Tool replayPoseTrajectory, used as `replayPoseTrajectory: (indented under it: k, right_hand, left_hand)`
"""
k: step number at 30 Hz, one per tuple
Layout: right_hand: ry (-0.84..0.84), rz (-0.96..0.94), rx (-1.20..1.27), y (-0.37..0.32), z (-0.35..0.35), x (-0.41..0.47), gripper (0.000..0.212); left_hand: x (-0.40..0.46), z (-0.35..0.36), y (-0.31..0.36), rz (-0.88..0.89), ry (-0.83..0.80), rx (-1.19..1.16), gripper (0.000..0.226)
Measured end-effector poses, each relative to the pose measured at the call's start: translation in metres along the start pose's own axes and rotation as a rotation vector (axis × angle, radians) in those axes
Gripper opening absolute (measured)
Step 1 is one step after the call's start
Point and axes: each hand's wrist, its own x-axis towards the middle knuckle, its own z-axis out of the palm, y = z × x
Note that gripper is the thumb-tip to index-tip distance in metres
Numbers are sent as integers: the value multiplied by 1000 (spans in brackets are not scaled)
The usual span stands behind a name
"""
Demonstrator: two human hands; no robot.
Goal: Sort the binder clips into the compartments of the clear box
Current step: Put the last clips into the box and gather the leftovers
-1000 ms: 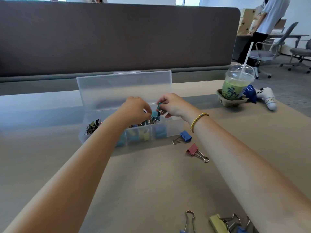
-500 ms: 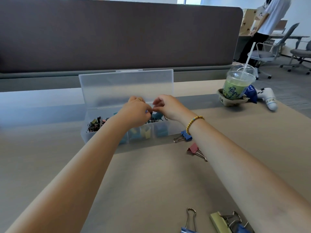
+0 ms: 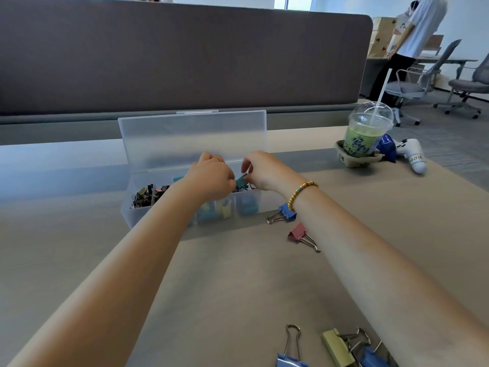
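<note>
Teal binder clip [image 3: 241, 182] above clear box [image 3: 148, 217], over its right-hand compartments, pinched between left hand [image 3: 211, 178] and right hand [image 3: 260, 170]; both hands' fingers curled on it; blue clip [image 3: 287, 211] and pink clip [image 3: 299, 233] on table just right of box

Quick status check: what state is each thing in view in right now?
clear box: lid up, open
teal clip: held over the box by both hands
left hand: gripping clip
right hand: pinching clip
blue clip: loose on table
pink clip: loose on table
drink cup: upright, lidded
</note>
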Motion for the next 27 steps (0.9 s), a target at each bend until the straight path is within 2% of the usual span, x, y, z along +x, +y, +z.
replayPoseTrajectory:
  k: [5, 9, 14, 18, 20, 23, 24, 25, 27]
  right_hand:
    - [15, 82, -80, 1, 6, 6, 18]
    - [72, 121, -76, 5, 12, 11, 10]
    - [76, 93, -45, 8, 11, 11, 13]
    - [277, 20, 131, 18, -5, -6, 16]
    - [335, 15, 177, 28, -14, -22, 14]
    - [218, 71, 148, 50, -26, -49, 9]
    - [172, 100, 140, 58, -28, -57, 9]
    - [133, 131, 146, 64, -30, -65, 8]
    - [45, 185, 156, 73, -31, -78, 7]
  left_hand:
    - [3, 3, -3, -33, -55, -32, 37]
    - [-1, 1, 4, -12, 55, -48, 35]
    - [-9, -8, 11, 49, 54, -72, 37]
    - [-9, -5, 7, 35, -56, -25, 40]
    - [-12, -4, 11, 24, 33, -91, 38]
    - [-26, -5, 35, 84, 391, -350, 29]
    - [-32, -5, 47, 125, 443, -405, 27]
    - [-38, -4, 58, 157, 424, -421, 26]
    - [-46, 4, 77, 170, 284, -382, 26]
